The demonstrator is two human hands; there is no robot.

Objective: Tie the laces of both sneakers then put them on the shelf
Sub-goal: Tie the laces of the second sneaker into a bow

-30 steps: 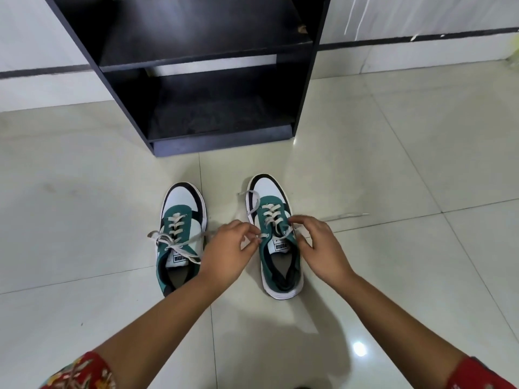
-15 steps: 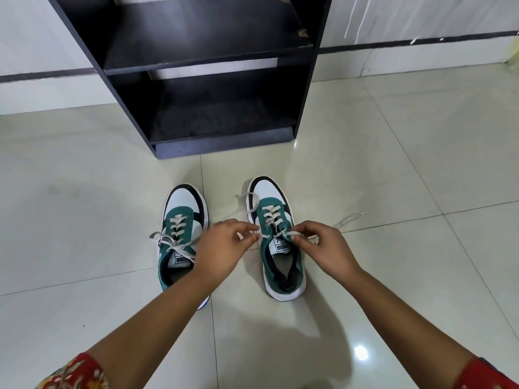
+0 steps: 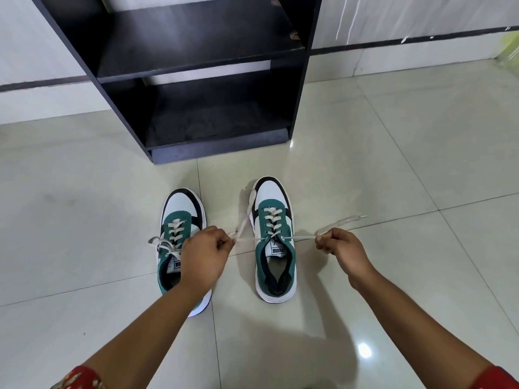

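Since a moment ago you've drawn your hands apart, pulling the right sneaker's laces (image 3: 248, 239) taut. That green, white and black sneaker (image 3: 275, 242) sits on the floor (image 3: 393, 164) between your left hand (image 3: 205, 255) and right hand (image 3: 341, 248), each pinching a lace end. Under your left hand lies the other sneaker (image 3: 179, 220), loosely laced; beyond both stands the black shelf (image 3: 196, 80).

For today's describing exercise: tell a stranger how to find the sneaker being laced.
Start at the black shelf by the wall; two green-and-white sneakers sit before it on the tiled floor. Pick the right sneaker: its lace ends are pulled sideways by the left hand and right hand.
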